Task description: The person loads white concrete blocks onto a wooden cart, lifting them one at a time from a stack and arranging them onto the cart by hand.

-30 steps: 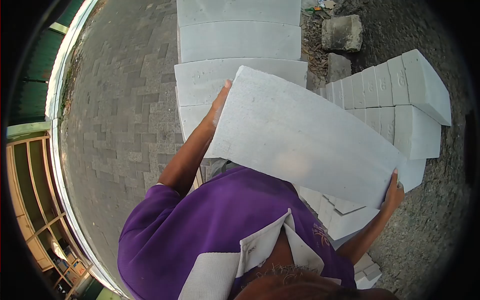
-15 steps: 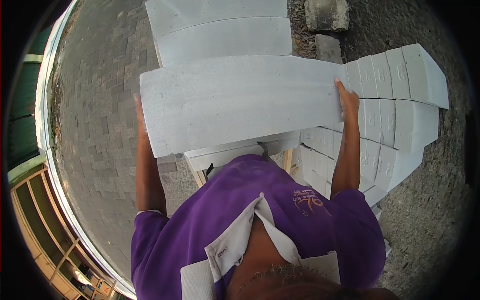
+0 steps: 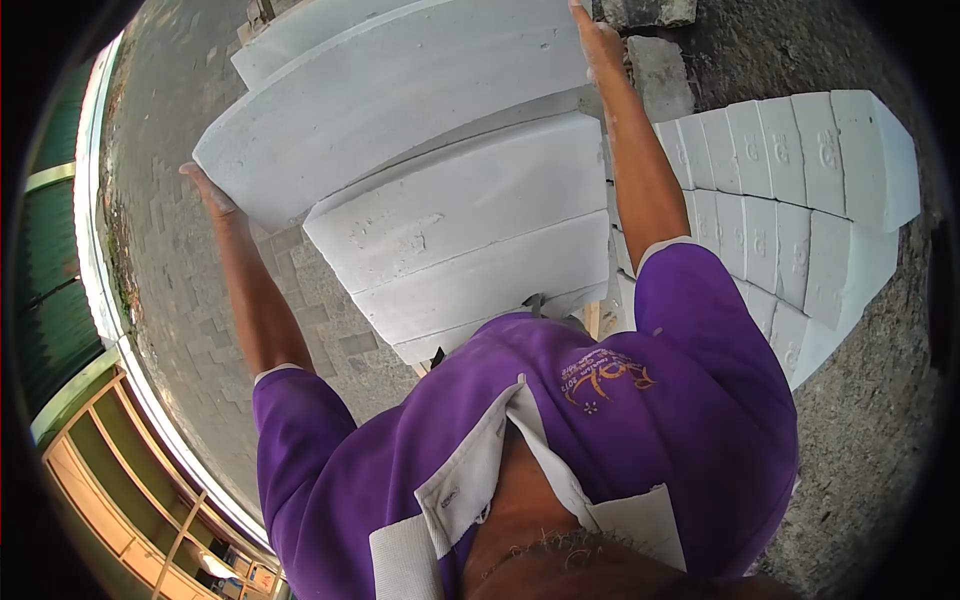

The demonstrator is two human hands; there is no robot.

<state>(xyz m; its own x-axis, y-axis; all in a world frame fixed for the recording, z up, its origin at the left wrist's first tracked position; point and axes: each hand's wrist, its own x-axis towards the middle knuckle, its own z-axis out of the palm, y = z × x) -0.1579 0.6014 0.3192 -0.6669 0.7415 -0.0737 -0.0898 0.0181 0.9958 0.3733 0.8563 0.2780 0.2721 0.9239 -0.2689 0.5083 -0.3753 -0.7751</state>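
Note:
A long white-grey block (image 3: 400, 95) spans between my two hands, tilted with its left end lower in the view. My left hand (image 3: 212, 190) grips its left end, and my right hand (image 3: 600, 48) grips its right end; the fingers under or behind the block are partly hidden. Just nearer to me lie similar blocks (image 3: 460, 215) side by side, the held one above or against their far edge. Beyond it, part of another block (image 3: 265, 55) shows at the top. I cannot tell whether the held block touches those beneath.
To the right stands a stack of white blocks (image 3: 800, 160) with marked ends. Rough grey stones (image 3: 660, 75) lie at the upper right. Paving bricks (image 3: 165, 230) cover the ground on the left, beside a pale kerb (image 3: 88, 200). A wooden frame (image 3: 130, 490) is at lower left.
Both hands have carried the long block away from my body, toward the top of the view, and its left end has swung lower. The blocks near my waist are now uncovered.

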